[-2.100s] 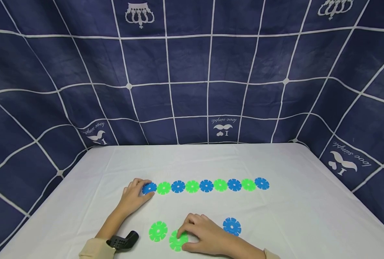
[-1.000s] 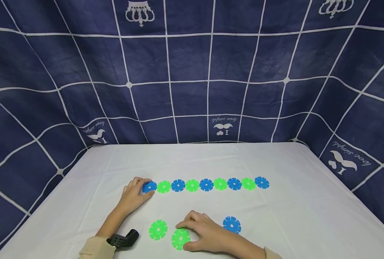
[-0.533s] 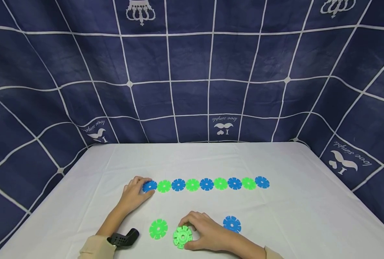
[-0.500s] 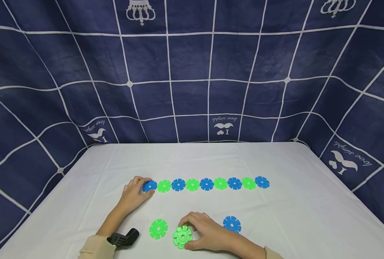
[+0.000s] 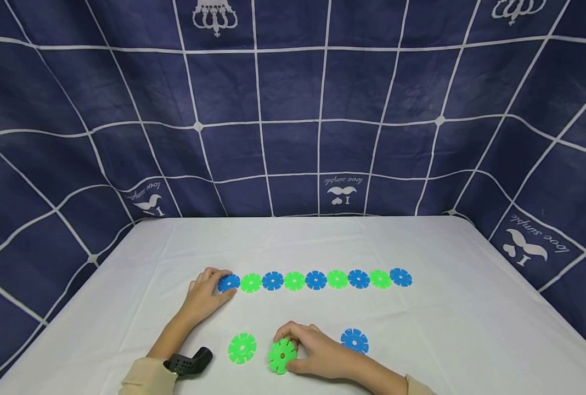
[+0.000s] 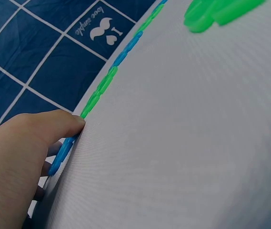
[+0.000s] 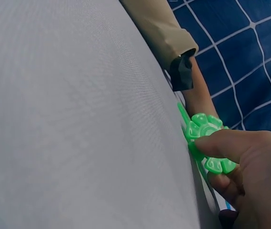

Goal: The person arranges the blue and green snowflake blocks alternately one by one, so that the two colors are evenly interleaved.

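Blue and green plastic discs with notched rims lie in an alternating row. My left hand (image 5: 205, 293) holds the blue disc (image 5: 229, 283) at the row's left end, thumb at its near edge and fingers on the far side. In the left wrist view the blue disc (image 6: 61, 155) shows edge-on between thumb and fingers. Nearer the front, my right hand (image 5: 317, 354) pinches a green disc (image 5: 276, 354) between thumb and fingers, tilted up from the cloth. Raised petals show on this green disc (image 7: 203, 125) in the right wrist view, partly covered by the thumb.
A loose green disc (image 5: 242, 348) lies left of the right hand. Behind the right forearm is a loose blue disc (image 5: 354, 340), partly hidden. White cloth (image 5: 451, 318) covers the table, and a navy checked curtain (image 5: 293, 148) hangs around its back and sides.
My right hand has raised the green disc from lying flat into a tilt and shifted it slightly right and away from me. The left hand and row stay put.
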A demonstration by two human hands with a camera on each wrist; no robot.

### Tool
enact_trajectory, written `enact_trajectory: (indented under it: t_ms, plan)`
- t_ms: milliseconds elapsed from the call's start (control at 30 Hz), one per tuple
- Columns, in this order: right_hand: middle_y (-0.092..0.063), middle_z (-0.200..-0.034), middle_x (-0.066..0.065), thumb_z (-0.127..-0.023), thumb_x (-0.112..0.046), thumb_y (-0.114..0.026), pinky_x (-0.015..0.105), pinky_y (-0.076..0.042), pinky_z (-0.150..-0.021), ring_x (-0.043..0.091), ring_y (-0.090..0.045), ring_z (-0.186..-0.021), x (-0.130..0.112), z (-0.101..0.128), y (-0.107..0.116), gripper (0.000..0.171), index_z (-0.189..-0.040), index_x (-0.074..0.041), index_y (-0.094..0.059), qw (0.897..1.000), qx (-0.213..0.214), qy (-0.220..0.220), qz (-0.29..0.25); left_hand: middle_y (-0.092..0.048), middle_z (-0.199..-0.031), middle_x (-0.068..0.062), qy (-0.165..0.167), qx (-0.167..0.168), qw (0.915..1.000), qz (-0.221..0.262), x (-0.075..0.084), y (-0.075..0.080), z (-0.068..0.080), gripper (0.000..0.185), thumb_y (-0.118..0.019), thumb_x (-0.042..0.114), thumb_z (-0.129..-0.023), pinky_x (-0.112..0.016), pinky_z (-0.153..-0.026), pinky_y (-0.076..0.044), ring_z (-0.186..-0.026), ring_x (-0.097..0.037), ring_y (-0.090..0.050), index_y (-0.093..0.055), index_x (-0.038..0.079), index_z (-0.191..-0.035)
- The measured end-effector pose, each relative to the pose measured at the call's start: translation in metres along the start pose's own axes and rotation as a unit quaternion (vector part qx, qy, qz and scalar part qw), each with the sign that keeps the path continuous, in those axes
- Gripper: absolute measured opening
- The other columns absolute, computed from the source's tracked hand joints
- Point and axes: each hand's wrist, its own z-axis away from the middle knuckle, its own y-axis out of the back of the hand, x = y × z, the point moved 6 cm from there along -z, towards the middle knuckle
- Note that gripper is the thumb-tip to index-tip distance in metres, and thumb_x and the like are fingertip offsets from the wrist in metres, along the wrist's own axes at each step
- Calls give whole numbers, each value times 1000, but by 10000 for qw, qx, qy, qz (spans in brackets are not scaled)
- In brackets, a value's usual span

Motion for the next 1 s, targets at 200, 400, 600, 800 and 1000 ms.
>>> enact_trajectory:
  t_ms: [200,400,600,800,1000]
  plan:
    - [-55,-93,-15,-81,-21,-64,21,-35,-79,1,-43,-89,1,-2,0,31,-108,-30,-52,9989,18,182,-427,-49,-115,-13,-19,22,10000,13,-1,0,0,49,-63,35,-81,-42,-81,-30,-107,-29,-46,-55,9,-122]
    - [-58,-90,-6,-82,-15,-62,18,-39,-81,-2,-48,-84,0,-4,-1,27,-107,-21,-53,9947,-31,583,-842,-49,-115,-13,3,-5,10000,-18,-1,-1,0,49,-63,36,-81,-43,-84,-30,-108,-30,-46,-54,9,-122]
    - [-57,-89,-8,-84,-18,-61,18,-39,-79,-2,-48,-83,1,-4,-1,22,-104,-22,-54,9940,-30,437,-1006,-50,-115,-13,-13,5,10000,-40,-1,-1,0,49,-63,35,-81,-43,-84,-30,-108,-30,-46,-55,9,-122]
    - [-58,-88,-13,-85,-21,-59,19,-39,-78,-1,-50,-83,2,-3,0,18,-102,-23,-54,9947,8,320,-980,-50,-115,-13,-23,8,10000,-24,-2,-1,0,49,-63,35,-81,-43,-84,-30,-108,-30,-46,-55,10,-122]
    - [-60,-91,-11,-84,-21,-61,18,-40,-75,-2,-50,-81,-1,-1,3,18,-102,-22,-56,9933,-57,244,-1129,-50,-115,-12,-27,-2,10000,-16,-2,-1,0,49,-63,36,-81,-43,-83,-30,-108,-29,-46,-55,10,-122]
